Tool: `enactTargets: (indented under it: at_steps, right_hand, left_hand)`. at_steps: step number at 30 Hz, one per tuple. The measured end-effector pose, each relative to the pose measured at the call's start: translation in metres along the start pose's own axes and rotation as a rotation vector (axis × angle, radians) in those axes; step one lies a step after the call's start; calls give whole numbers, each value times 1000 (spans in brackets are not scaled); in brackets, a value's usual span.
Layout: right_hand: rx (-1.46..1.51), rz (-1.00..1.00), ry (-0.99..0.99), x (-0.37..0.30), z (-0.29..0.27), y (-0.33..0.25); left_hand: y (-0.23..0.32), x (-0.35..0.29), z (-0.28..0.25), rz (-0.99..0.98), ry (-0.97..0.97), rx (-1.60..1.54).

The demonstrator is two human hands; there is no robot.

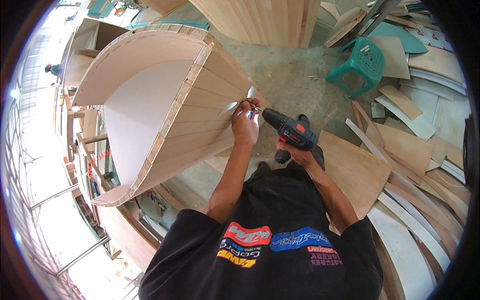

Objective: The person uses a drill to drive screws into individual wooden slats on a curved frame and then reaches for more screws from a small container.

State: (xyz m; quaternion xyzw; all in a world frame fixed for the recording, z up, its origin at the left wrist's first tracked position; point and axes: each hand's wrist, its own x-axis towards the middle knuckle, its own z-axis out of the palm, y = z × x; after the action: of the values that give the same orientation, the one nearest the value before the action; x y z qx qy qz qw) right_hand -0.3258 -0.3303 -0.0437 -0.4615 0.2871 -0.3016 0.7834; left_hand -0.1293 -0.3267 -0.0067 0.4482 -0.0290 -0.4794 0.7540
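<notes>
My right hand (299, 154) is wrapped round the handle of a black and dark blue cordless drill (292, 131), held level with its chuck pointing left. A thin bit reaches from the chuck toward the slatted outer face of a large curved wooden piece (200, 107). Close to the bit's tip, my left hand (245, 122) is closed in a pinch against that slatted face. What its fingers hold is too small to make out. A bright spot of light falls on the slats beside the fingertips. The piece has a pale inner panel (150, 95) and a curved rim.
A green plastic stool (367, 62) with small white bits on it stands at the far right. Offcuts and curved strips (420, 200) pile up along the right. Another slatted wooden form (260, 22) stands ahead. A brown board (355, 170) lies beside my right arm. Far left is another person (54, 70).
</notes>
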Motion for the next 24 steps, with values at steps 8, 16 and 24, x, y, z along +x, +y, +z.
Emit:
enactTargets:
  at_steps: [8, 16, 24]
  right_hand:
    - [-69, 15, -44, -1, -3, -4]
    - [-83, 7, -39, 1, 3, -14]
    - [-89, 10, -56, 6, 4, -15]
  left_hand:
    - [2, -3, 5, 7, 15, 14]
    - [3, -3, 5, 14, 0, 47]
    - [8, -8, 12, -13, 122, 159]
